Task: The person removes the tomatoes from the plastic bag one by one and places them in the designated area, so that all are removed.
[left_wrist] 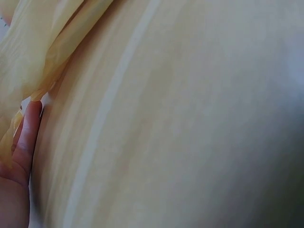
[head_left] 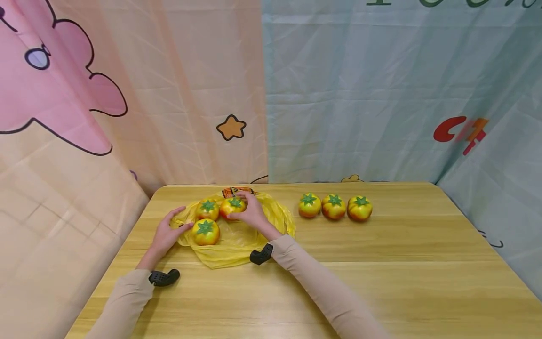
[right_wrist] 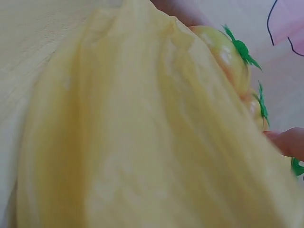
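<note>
A yellow plastic bag (head_left: 228, 252) lies spread on the table, with three yellow-red tomatoes on it. My right hand (head_left: 255, 216) holds the right-hand tomato (head_left: 233, 205) between thumb and fingers. Just left of it sits a second tomato (head_left: 202, 210), and a third tomato (head_left: 206, 232) lies nearer to me. At the bag's left edge my left hand (head_left: 165, 235) is spread, its thumb tip right at the front tomato. The left wrist view shows a finger (left_wrist: 29, 130) against the bag's hanging edge. Yellow film fills most of the right wrist view, with tomatoes (right_wrist: 228, 54) behind it.
Three more tomatoes stand in a row toward the back of the wooden table (head_left: 402, 263): one on the left (head_left: 309, 207), one in the middle (head_left: 333, 208) and one on the right (head_left: 360, 210). A printed curtain (head_left: 338, 94) hangs behind the table's far edge.
</note>
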Demonstrator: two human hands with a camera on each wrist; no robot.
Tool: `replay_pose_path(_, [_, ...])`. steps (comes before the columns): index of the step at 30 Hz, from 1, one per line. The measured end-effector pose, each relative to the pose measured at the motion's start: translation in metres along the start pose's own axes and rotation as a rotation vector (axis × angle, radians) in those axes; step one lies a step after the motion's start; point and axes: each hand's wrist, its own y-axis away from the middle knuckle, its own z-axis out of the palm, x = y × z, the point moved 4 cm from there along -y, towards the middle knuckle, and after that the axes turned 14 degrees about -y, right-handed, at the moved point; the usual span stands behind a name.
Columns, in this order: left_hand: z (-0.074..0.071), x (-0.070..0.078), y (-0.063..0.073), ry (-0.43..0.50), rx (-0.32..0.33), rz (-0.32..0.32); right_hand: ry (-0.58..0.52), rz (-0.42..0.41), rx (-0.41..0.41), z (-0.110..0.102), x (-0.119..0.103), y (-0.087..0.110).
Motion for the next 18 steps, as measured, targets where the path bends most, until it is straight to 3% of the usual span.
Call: replay_pose_path(18, [0.0006, 0.0029, 0.0011, 0.021, 0.014, 0.009, 0.065, -0.019, -0.001, 0.0008, 0.0043, 0.0062])
